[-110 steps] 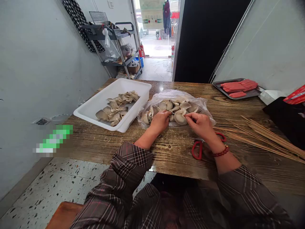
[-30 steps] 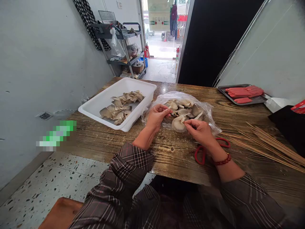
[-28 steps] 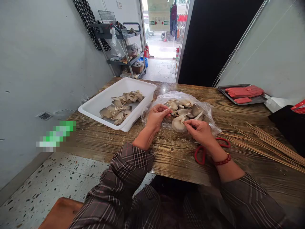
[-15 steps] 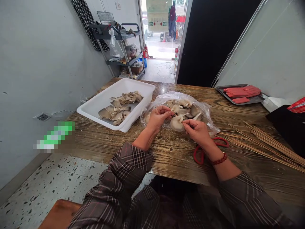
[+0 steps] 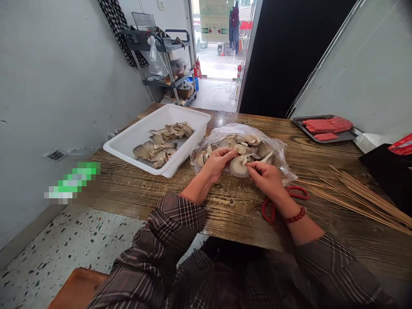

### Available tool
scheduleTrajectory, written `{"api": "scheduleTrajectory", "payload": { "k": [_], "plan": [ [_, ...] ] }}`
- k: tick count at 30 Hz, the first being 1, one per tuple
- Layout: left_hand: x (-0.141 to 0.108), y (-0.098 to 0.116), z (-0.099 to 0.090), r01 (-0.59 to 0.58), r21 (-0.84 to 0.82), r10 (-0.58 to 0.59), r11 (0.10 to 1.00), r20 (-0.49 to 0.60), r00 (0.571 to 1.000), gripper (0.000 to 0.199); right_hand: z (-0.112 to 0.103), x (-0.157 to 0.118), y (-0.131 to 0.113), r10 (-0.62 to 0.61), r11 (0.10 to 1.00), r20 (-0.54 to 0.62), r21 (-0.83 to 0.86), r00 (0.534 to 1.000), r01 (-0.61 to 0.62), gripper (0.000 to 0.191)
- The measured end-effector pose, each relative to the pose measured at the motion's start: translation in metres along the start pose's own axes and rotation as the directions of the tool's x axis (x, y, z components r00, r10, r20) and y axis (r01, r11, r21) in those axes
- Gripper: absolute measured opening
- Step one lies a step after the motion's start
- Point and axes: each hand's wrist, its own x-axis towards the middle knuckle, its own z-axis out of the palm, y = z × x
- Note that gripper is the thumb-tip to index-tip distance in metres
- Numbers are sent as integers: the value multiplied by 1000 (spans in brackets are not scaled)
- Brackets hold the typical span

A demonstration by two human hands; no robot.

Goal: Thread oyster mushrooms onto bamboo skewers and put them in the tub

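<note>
Over a clear plastic bag (image 5: pixel 285 161) of oyster mushrooms (image 5: pixel 264 149), both my hands are at work close together. My right hand (image 5: pixel 267 176) pinches the edge of a broad, pale oyster mushroom (image 5: pixel 238 166), gills showing. My left hand (image 5: pixel 217 163) is closed in a pinch by a small round mushroom cap (image 5: pixel 240 149), which sits at its fingertips just above the broad one. Whether a skewer runs between them I cannot make out. Red-handled scissors (image 5: pixel 300 192) lie under my right wrist, their blades hidden.
A white plastic tub (image 5: pixel 120 150) with mushrooms in it stands to the left. Loose bamboo skewers (image 5: pixel 363 193) lie on the right of the wooden table (image 5: pixel 180 201). Behind them are a dark tray (image 5: pixel 304 124) with pinkish-red sticks (image 5: pixel 328 124) and a black container (image 5: pixel 386 167).
My left fingertips have shifted slightly, and a small pale cap now shows face-up beside them. My right hand keeps its hold on the broad mushroom, almost still.
</note>
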Motion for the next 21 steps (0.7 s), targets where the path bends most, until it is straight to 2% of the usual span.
{"api": "scheduleTrajectory", "payload": {
  "k": [5, 9, 16, 21],
  "plan": [
    [0, 0, -1, -14, 35, 14, 999, -14, 1000, 33, 2, -2, -3, -124, 986, -52, -116, 991, 118, 25],
    [-2, 0, 2, -3, 22, 3, 1000, -2, 1000, 33, 5, -4, -3, -183, 966, -86, -199, 979, 163, 25],
    [-2, -7, 4, 60, -18, -60, 998, 18, 998, 31, 7, -5, -1, -177, 959, -57, -236, 983, 159, 24],
    [0, -2, 1, 66, -17, -66, 998, 34, 997, 33, -2, 0, 0, -141, 972, -67, -197, 988, 125, 25]
  ]
}}
